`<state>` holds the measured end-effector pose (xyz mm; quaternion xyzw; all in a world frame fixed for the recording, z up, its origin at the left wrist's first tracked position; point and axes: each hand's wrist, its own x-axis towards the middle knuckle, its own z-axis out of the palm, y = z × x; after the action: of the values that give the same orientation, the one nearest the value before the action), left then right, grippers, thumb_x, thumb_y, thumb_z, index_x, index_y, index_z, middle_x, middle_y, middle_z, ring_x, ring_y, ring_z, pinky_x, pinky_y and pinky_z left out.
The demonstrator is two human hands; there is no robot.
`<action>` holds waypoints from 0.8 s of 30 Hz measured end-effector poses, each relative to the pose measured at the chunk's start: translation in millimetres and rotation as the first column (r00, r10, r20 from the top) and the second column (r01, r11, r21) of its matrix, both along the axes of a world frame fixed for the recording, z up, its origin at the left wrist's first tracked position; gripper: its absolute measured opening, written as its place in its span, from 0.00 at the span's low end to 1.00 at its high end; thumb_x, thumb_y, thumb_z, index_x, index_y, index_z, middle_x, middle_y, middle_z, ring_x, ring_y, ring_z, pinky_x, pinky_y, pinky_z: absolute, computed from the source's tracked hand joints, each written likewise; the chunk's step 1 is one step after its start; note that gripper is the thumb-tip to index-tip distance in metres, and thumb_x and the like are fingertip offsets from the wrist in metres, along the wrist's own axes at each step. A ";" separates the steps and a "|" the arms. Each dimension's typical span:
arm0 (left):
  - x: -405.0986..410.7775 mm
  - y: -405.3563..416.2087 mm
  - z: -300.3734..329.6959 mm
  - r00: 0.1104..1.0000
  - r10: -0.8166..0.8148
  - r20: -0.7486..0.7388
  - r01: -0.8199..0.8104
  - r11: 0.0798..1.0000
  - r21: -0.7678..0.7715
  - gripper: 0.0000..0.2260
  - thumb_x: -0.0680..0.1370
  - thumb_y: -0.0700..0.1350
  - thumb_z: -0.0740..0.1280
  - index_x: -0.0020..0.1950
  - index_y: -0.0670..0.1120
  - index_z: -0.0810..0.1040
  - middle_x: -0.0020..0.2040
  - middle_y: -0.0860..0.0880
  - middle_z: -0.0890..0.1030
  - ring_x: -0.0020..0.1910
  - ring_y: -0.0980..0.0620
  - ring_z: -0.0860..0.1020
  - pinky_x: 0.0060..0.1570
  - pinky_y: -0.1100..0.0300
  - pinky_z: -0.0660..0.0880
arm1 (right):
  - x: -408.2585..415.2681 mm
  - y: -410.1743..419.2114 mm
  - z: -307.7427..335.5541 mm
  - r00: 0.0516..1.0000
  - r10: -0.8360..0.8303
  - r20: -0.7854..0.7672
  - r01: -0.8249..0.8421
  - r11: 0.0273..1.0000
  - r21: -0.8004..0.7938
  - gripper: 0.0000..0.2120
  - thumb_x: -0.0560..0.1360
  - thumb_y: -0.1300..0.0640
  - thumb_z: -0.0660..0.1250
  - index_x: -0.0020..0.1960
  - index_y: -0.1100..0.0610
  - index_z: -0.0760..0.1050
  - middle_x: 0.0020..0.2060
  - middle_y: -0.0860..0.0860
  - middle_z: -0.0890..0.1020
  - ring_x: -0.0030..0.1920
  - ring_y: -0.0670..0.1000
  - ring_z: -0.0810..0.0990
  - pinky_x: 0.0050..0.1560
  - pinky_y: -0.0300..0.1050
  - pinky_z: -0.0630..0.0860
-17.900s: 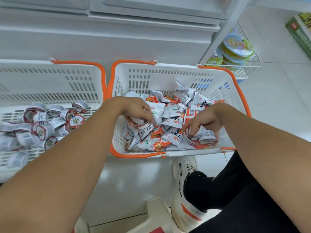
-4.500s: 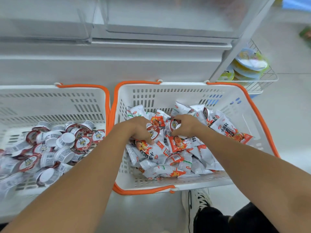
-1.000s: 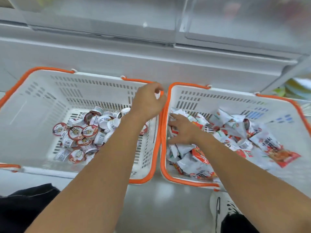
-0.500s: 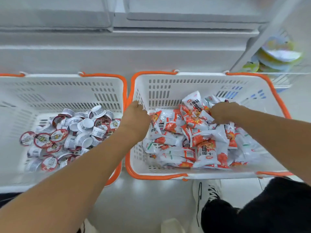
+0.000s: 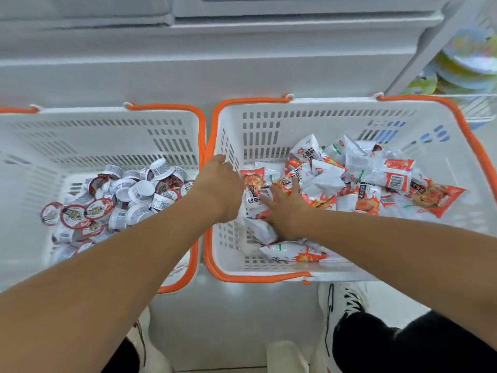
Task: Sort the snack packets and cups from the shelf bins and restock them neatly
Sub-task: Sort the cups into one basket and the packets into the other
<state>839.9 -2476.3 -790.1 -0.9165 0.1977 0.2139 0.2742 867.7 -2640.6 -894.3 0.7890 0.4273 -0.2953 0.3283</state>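
— Packets [image 5: 349, 181]?
— Heaped loose in the right basket [image 5: 322, 122], mostly toward its far and right side. No cup seen among them, though the heap could hide some.
— Cups [image 5: 118, 200]?
— Piled in the left basket [image 5: 107, 135], no packets visible there.
— Hands?
— Right hand [image 5: 289, 208] flat on the packets near the left wall, fingers spread and straight, grasping nothing. Left hand [image 5: 219, 188] inside the same basket against that wall, seen from the back; fingers hidden, cannot tell whether clenched or holding.
— Progress?
— Sorting apparently close to done. Neat restocking not yet begun: both heaps untidy, shelf [image 5: 242, 63] behind the baskets bare.
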 end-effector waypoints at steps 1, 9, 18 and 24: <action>0.5 0.6 -1.8 1.000 -0.007 -0.007 0.007 1.000 0.004 0.08 0.78 0.53 0.60 0.42 0.51 0.70 0.49 0.52 0.79 0.52 0.49 0.74 0.62 0.52 0.62 | 11.1 -12.6 8.6 1.000 0.019 0.015 -0.018 0.999 -0.041 0.33 0.78 0.39 0.62 0.79 0.42 0.55 0.81 0.51 0.42 0.78 0.65 0.38 0.63 0.85 0.42; 0.7 1.2 -4.3 0.999 -0.015 -0.045 0.016 0.999 0.033 0.09 0.77 0.54 0.60 0.46 0.53 0.77 0.47 0.54 0.79 0.51 0.51 0.75 0.65 0.52 0.61 | 83.1 -66.3 53.0 0.998 -0.064 0.001 0.063 0.983 -0.170 0.28 0.77 0.39 0.64 0.75 0.43 0.66 0.80 0.45 0.54 0.80 0.52 0.44 0.73 0.74 0.41; 31.6 -60.1 -18.4 0.863 0.294 -0.410 -0.426 0.860 -0.282 0.40 0.73 0.72 0.62 0.76 0.48 0.65 0.71 0.47 0.72 0.68 0.44 0.73 0.58 0.50 0.72 | 106.7 -81.2 100.4 0.862 -0.287 -0.418 0.430 0.850 0.304 0.22 0.72 0.47 0.76 0.65 0.45 0.78 0.64 0.45 0.76 0.66 0.52 0.74 0.68 0.52 0.70; -0.8 -84.0 -61.9 0.796 0.248 -0.552 -0.493 0.795 -0.353 0.28 0.75 0.65 0.68 0.67 0.47 0.72 0.65 0.47 0.76 0.61 0.44 0.75 0.57 0.52 0.74 | 47.5 -59.8 122.0 0.948 -0.059 -0.314 0.183 0.907 0.380 0.03 0.73 0.54 0.72 0.44 0.53 0.82 0.42 0.48 0.84 0.44 0.51 0.78 0.42 0.40 0.68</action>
<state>839.0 -2560.3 -851.9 -0.8936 0.1159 0.4282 -0.0684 915.2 -2700.4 -772.2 0.8117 0.4730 -0.3350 0.0713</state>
